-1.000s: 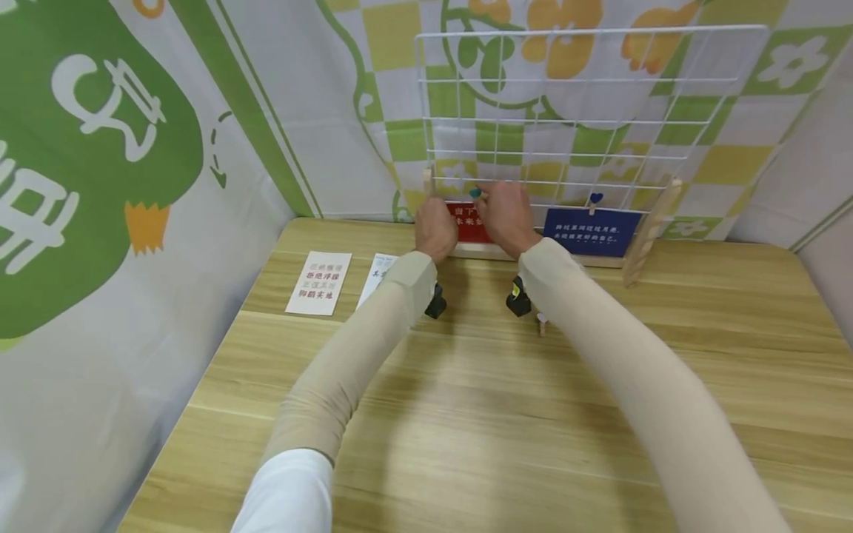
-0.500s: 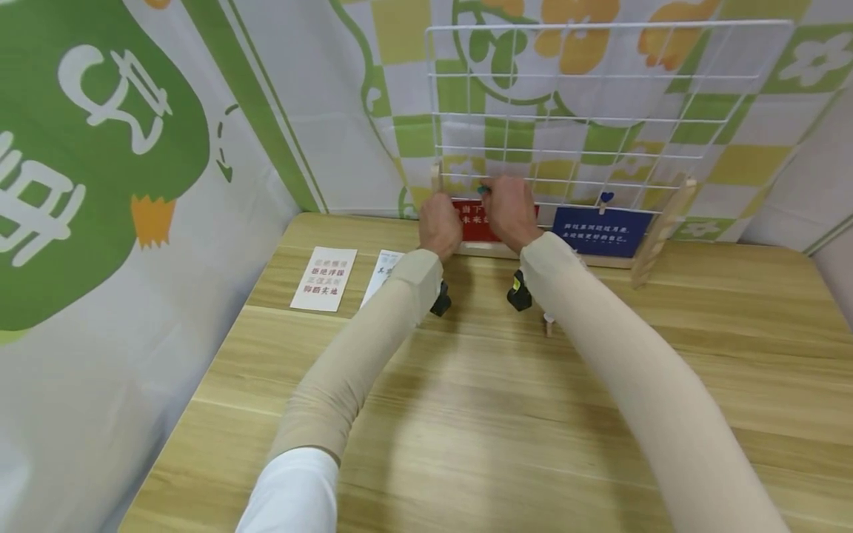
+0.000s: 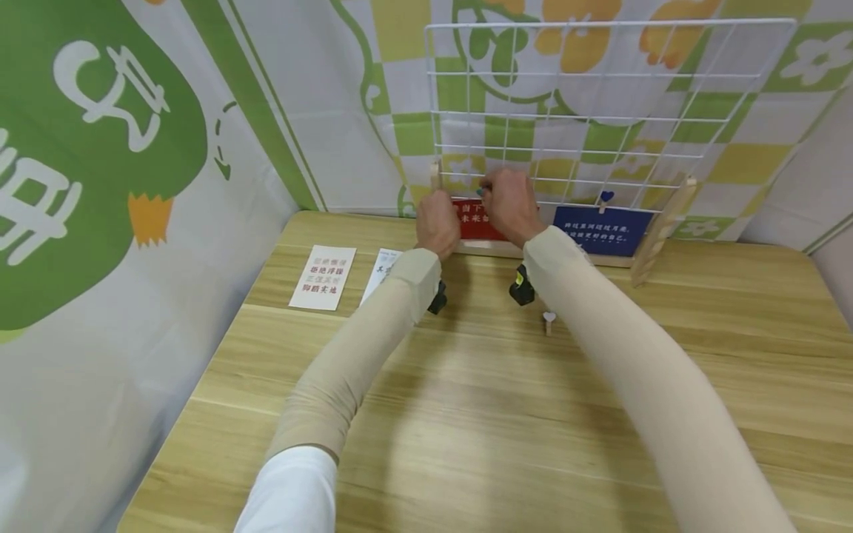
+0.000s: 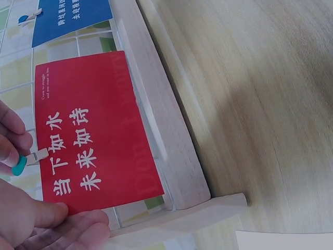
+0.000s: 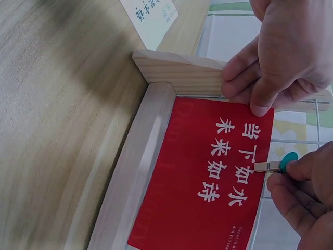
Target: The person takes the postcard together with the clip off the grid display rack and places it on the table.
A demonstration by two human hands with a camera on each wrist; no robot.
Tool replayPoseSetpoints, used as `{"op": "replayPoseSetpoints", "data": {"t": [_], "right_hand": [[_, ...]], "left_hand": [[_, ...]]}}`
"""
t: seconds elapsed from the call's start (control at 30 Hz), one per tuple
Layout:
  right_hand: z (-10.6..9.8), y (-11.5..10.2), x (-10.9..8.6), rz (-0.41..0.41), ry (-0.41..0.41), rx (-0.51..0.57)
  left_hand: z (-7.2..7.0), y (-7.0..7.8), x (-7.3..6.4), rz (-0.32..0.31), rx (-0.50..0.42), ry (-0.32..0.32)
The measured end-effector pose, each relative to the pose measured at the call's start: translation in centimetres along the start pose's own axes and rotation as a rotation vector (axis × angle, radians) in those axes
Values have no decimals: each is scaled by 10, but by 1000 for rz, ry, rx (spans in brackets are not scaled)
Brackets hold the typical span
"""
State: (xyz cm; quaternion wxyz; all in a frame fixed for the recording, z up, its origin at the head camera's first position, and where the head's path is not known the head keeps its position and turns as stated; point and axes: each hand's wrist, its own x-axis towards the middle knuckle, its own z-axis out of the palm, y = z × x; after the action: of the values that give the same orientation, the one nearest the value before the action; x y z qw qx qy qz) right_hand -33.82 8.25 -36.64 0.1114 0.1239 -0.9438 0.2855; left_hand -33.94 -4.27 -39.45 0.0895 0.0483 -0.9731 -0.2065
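A red card (image 4: 93,135) with white lettering stands against the lower wires of a white wire grid (image 3: 600,116). My left hand (image 3: 437,223) pinches its upper left corner, thumb on the front face, as the left wrist view shows. At the card's top edge, my right hand (image 3: 512,203) holds a small wooden clothespin (image 5: 268,166) with a teal top between thumb and fingers. The clothespin's tip overlaps the card's edge. To the right, a blue card (image 3: 600,231) hangs on the grid under a clothespin with a dark blue heart (image 3: 606,198).
The grid stands in a wooden base with side posts (image 3: 660,233) at the table's back. On the wooden table (image 3: 466,414) lie a white card (image 3: 323,277), another white card (image 3: 378,275) partly behind my left sleeve, and a white-heart clothespin (image 3: 549,322). Printed cloth hangs behind.
The head view has shifted slightly. My right hand has tilted a little over the teal top, covering more of it, and its forearm uncovers the white-heart clothespin. My left hand stays at the card's corner.
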Motion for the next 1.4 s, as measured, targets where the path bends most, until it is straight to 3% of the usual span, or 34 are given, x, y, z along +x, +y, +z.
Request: {"op": "replayPoseSetpoints", "data": {"t": [0.67, 0.93, 1.4], "right_hand": [[-6, 0, -2, -48, -21, -15], [-2, 3, -5, -90, 26, -4], [7, 8, -10, -70, 95, 5]], "left_hand": [[-9, -7, -2, 70, -46, -15], [-11, -10, -3, 81, -72, -21], [-11, -13, -5, 122, -80, 2]]}}
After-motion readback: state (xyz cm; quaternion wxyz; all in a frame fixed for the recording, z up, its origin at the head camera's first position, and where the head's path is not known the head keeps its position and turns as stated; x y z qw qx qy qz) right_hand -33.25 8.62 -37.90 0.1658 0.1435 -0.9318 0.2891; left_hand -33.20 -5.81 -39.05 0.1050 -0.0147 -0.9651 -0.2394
